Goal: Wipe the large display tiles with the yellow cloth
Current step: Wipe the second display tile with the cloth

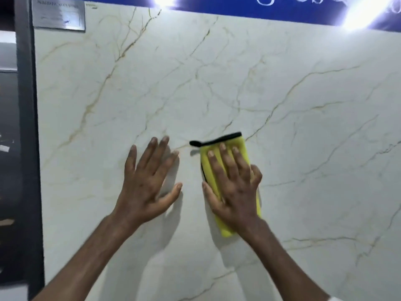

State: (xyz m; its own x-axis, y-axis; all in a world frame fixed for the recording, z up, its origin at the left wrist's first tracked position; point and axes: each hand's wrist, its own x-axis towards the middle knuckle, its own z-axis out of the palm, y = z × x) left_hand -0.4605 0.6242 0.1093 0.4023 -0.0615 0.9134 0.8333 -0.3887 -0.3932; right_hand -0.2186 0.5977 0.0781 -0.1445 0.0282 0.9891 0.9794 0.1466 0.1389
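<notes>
From the head camera, a large glossy white display tile with thin gold-brown marble veins (217, 83) fills nearly the whole view, standing upright in front of the person. The left hand (149, 181) lies flat against the tile, fingers spread apart and holding nothing, its thumb pointing toward the other hand. The right hand (232, 183) presses a folded yellow microfibre cloth with a black trimmed edge (209, 170) flat against the tile; the fingers are stretched out over the cloth rather than curled round it, and the thumb lies along its left side. The cloth sits a little below the middle of the tile, just right of the left hand and apart from it. Its black edge and a small black loop stick out above the fingertips, and its lower end shows beneath the wrist. A dark grey vertical frame post (28, 127) runs down the tile's left edge. A silver label plate with blurred text (58, 15) sits at the upper left corner. A blue banner with white lettering (282, 5) runs along the top, with two bright lights glaring across it.
</notes>
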